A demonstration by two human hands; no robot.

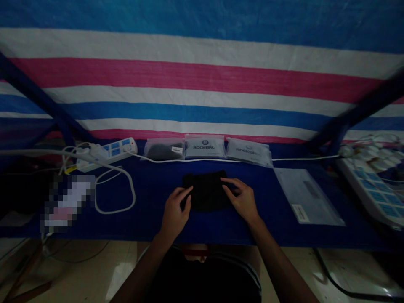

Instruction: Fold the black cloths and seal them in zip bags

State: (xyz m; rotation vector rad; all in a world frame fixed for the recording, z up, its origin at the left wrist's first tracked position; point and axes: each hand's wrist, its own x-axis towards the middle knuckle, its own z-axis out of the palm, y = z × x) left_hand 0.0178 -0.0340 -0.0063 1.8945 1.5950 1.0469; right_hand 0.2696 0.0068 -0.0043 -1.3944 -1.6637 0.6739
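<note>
Power strip (107, 154) sits at ten o'clock, its white cable (202, 160) running behind everything. Left hand (174, 212) curls at the edge of a black fabric piece (206, 190) at twelve o'clock, any pinch unclear; right hand (241, 200), well apart, lies spread on it. Printed pouches (205, 147) sit just beyond; clear sleeve (307, 195) at two o'clock. Dim light and navy cloth (221, 229) could hide creases, and a wide pull could snag the cable.

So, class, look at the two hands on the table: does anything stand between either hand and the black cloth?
Nothing visible does: the left hand and the right hand rest on the black cloth, with nothing between. Beyond the cloth, a white cable runs along the table in front of the sealed packets.
</note>
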